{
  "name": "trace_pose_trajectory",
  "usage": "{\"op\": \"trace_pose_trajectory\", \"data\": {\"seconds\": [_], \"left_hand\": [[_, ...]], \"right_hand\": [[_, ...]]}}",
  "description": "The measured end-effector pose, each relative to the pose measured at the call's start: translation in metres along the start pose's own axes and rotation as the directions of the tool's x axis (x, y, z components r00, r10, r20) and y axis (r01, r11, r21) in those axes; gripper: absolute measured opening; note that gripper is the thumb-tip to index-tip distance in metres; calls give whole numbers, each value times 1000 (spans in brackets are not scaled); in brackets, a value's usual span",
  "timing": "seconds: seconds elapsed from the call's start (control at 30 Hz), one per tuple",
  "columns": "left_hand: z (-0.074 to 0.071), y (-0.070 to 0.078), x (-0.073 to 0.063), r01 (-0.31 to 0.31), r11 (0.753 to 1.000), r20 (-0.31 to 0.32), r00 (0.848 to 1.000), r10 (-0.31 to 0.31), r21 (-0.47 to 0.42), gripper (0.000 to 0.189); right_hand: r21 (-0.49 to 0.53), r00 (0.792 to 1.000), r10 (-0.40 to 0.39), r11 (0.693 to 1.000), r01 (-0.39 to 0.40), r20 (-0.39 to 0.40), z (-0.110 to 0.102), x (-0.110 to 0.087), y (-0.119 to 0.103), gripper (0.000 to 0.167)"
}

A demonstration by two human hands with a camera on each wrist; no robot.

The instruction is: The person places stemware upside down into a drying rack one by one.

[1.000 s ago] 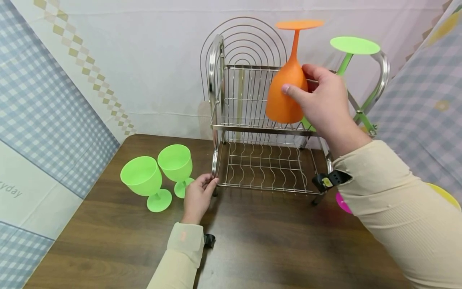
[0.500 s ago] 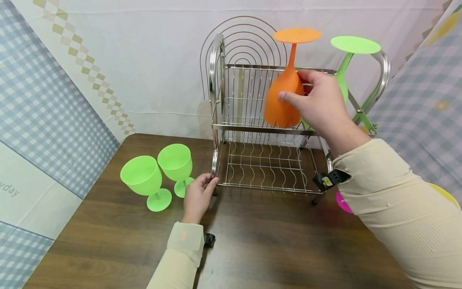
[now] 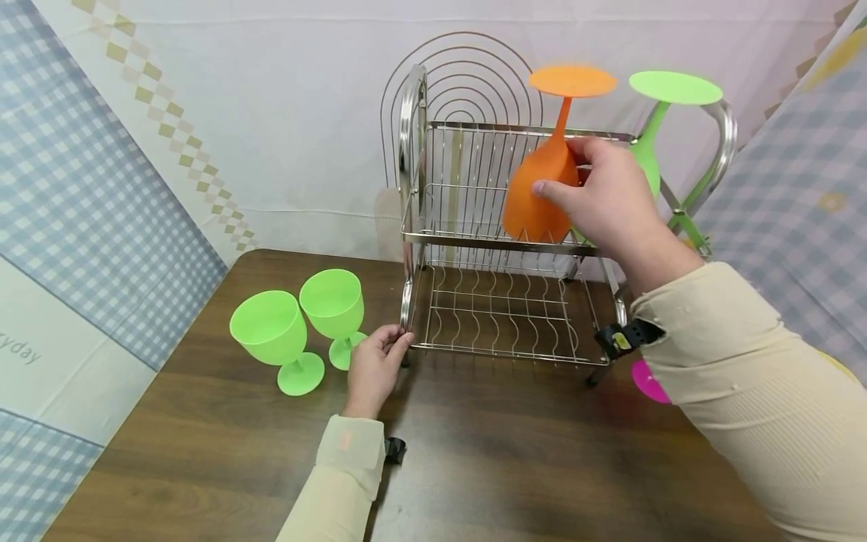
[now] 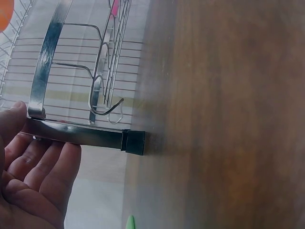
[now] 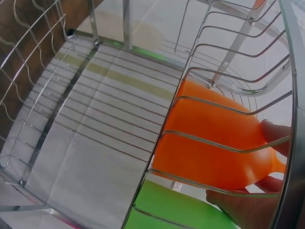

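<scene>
My right hand (image 3: 612, 197) grips the bowl of an orange goblet (image 3: 535, 199), thumb in front and fingers behind. The goblet is upside down with its foot on top. In the right wrist view its bowl (image 5: 209, 143) stands behind the bent wires of the upper tier. A green goblet (image 3: 676, 88) is also upside down, just right of it, partly hidden by the hand. My left hand (image 3: 372, 373) pinches the lower left leg of the metal dish rack (image 3: 504, 245). In the left wrist view, thumb and fingers lie on either side of that leg (image 4: 78, 132).
Two green goblets, one nearer (image 3: 269, 329) and one farther (image 3: 332, 305), stand upright left of the rack on the wooden table (image 3: 488, 452). A pink thing (image 3: 650, 382) shows partly behind my right sleeve. A white cloth (image 3: 298, 135) hangs behind the rack.
My right hand has lowered the orange goblet until its rim is down among the upper tier's wires. The left hand stays on the leg. The head view has shifted slightly.
</scene>
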State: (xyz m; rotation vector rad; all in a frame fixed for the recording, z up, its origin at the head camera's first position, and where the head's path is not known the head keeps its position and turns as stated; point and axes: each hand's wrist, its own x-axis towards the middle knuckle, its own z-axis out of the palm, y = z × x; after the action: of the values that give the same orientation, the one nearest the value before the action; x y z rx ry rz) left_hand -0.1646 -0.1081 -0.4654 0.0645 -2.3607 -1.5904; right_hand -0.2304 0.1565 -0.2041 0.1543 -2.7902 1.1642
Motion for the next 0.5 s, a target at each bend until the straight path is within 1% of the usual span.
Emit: {"op": "trace_pose_trajectory", "data": {"seconds": [0.3,0.4,0.5], "left_hand": [[1,1,-1,11,1000,4,1000,-11,7,17],[1,1,-1,14,1000,5,1000,-14,9,18],[0,0,-1,15,1000,5,1000,-15,16,18]], "right_hand": [[-63,1000,-16,998,16,-6,-4,-1,3,70],[-154,999,-37,987,36,-7,-5,-2,3,70],[-260,998,-63,964,60,-4,-4,-3,3,71]]}}
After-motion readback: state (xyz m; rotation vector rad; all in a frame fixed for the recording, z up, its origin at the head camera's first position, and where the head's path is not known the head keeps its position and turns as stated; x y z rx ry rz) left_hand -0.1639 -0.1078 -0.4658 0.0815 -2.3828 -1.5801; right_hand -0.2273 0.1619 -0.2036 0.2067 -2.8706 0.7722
